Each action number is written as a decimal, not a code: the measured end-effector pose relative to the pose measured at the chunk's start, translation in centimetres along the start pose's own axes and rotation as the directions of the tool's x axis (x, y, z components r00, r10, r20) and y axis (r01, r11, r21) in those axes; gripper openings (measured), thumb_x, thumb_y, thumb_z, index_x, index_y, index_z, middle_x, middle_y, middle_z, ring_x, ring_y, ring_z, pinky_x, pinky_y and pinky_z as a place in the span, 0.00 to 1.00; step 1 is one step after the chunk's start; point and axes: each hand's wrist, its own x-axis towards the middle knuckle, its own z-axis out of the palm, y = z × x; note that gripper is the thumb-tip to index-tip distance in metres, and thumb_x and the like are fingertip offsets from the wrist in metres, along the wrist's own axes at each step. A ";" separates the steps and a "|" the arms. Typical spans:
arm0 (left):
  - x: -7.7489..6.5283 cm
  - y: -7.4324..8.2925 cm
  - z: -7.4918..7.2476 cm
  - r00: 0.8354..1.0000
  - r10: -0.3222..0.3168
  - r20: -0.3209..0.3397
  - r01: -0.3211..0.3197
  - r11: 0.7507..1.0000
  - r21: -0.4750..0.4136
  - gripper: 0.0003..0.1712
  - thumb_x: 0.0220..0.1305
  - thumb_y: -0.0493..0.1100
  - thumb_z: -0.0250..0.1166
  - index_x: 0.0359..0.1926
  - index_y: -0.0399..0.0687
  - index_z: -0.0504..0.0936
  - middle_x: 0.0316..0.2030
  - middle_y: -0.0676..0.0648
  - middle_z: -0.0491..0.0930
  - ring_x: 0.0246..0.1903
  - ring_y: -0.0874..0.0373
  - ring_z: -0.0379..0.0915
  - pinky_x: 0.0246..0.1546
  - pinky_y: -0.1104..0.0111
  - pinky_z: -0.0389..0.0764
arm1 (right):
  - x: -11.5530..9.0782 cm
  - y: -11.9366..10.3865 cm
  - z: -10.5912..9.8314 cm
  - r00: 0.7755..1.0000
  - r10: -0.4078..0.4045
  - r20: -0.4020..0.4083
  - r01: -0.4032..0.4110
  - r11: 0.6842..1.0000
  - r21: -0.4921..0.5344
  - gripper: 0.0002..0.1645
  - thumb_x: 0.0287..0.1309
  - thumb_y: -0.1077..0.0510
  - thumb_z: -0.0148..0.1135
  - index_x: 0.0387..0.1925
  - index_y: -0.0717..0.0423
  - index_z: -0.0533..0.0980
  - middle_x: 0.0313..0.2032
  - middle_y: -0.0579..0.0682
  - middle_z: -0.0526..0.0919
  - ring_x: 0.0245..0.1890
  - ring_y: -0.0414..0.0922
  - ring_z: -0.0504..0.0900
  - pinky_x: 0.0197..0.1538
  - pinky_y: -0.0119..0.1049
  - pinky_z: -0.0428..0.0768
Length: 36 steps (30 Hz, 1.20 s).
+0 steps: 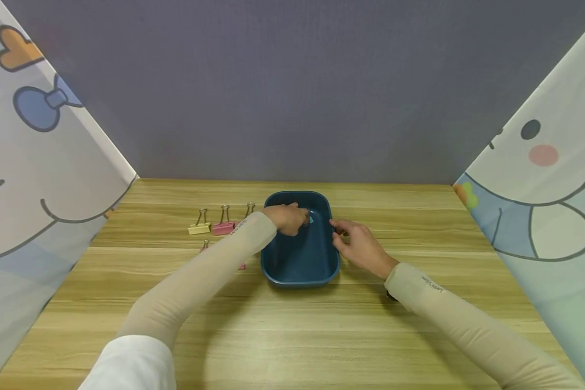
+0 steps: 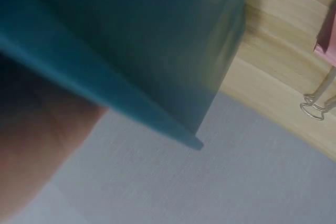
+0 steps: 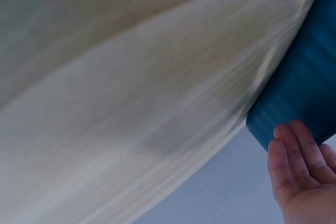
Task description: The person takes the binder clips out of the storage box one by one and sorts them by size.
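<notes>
My left hand [image 1: 288, 218] reaches over the left rim into a dark blue plastic bin [image 1: 299, 265], its fingers bent downward. A small light-blue piece [image 1: 311, 220] shows right beside the fingertips; its kind and whether they pinch it are unclear. In the left wrist view, part of that hand [image 2: 44, 135] sits below the blurred bin edge [image 2: 121, 90], fingers hidden. My right hand [image 1: 361, 246] is at the bin's right side. The right wrist view has its fairly straight fingers [image 3: 299, 156] touching the outer wall of the bin [image 3: 299, 87].
Left of the bin, a yellow binder clip [image 1: 199, 228] and a pink binder clip [image 1: 223, 228] stand on the wooden table [image 1: 292, 336]. More pink clips are partly hidden behind the left sleeve [image 1: 209, 276]. A grey panel [image 1: 292, 92] closes off the back.
</notes>
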 end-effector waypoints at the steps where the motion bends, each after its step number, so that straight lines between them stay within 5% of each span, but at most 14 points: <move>1: -0.1 -0.1 0.0 1.000 0.000 -0.002 0.000 1.000 0.001 0.24 0.71 0.42 0.51 0.66 0.61 0.68 0.70 0.57 0.54 0.70 0.51 0.42 0.64 0.55 0.56 | 0.0 0.0 0.0 1.000 -0.002 -0.002 0.002 1.000 -0.004 0.23 0.65 0.58 0.53 0.59 0.62 0.72 0.45 0.54 0.80 0.44 0.48 0.79 0.43 0.42 0.79; 7: -0.6 -0.4 0.0 0.999 0.022 -0.042 -0.024 0.999 -0.048 0.21 0.68 0.40 0.54 0.61 0.57 0.72 0.56 0.54 0.72 0.61 0.55 0.61 0.56 0.62 0.68 | 0.1 0.0 0.1 1.000 -0.004 -0.005 0.004 1.000 0.000 0.23 0.64 0.58 0.53 0.59 0.62 0.72 0.45 0.55 0.81 0.43 0.48 0.79 0.43 0.42 0.79; 12: -0.8 -0.9 -0.1 0.994 0.070 -0.085 -0.079 0.991 -0.108 0.15 0.67 0.37 0.53 0.51 0.50 0.80 0.47 0.53 0.77 0.46 0.59 0.71 0.43 0.67 0.73 | 0.0 0.0 0.0 1.000 0.004 0.001 -0.004 1.000 0.005 0.23 0.65 0.58 0.52 0.59 0.62 0.71 0.45 0.55 0.80 0.44 0.48 0.79 0.43 0.42 0.79; 18: -0.4 -1.2 0.0 0.984 0.054 -0.169 -0.081 0.984 -0.160 0.10 0.65 0.33 0.57 0.44 0.47 0.81 0.41 0.51 0.77 0.39 0.58 0.72 0.39 0.67 0.73 | 0.0 0.1 0.0 1.000 0.002 0.006 -0.002 1.000 -0.003 0.23 0.65 0.57 0.52 0.59 0.61 0.71 0.46 0.55 0.80 0.44 0.48 0.79 0.43 0.43 0.79; 21: -0.2 -1.0 0.2 0.988 0.037 -0.147 -0.061 0.985 -0.162 0.16 0.66 0.34 0.57 0.53 0.46 0.78 0.48 0.48 0.76 0.46 0.55 0.72 0.43 0.66 0.74 | 0.0 0.1 0.1 1.000 0.000 0.003 0.000 1.000 -0.006 0.23 0.65 0.58 0.52 0.59 0.61 0.71 0.46 0.55 0.80 0.43 0.48 0.79 0.43 0.43 0.79; 27: 0.1 -0.7 0.6 0.998 0.015 -0.055 -0.022 0.991 -0.131 0.25 0.68 0.37 0.55 0.64 0.56 0.71 0.63 0.48 0.66 0.64 0.52 0.56 0.50 0.63 0.70 | 0.2 0.0 0.2 1.000 -0.018 -0.002 0.018 1.000 -0.009 0.23 0.65 0.58 0.52 0.59 0.62 0.71 0.45 0.55 0.81 0.43 0.48 0.79 0.42 0.42 0.79; 36: 0.1 -1.1 1.1 0.990 0.102 -0.094 -0.117 0.978 -0.172 0.20 0.61 0.31 0.58 0.49 0.58 0.80 0.49 0.51 0.71 0.45 0.56 0.64 0.35 0.66 0.71 | 0.1 0.1 0.1 1.000 -0.010 -0.006 0.010 1.000 -0.017 0.23 0.65 0.57 0.52 0.59 0.61 0.72 0.43 0.53 0.81 0.43 0.50 0.79 0.42 0.44 0.79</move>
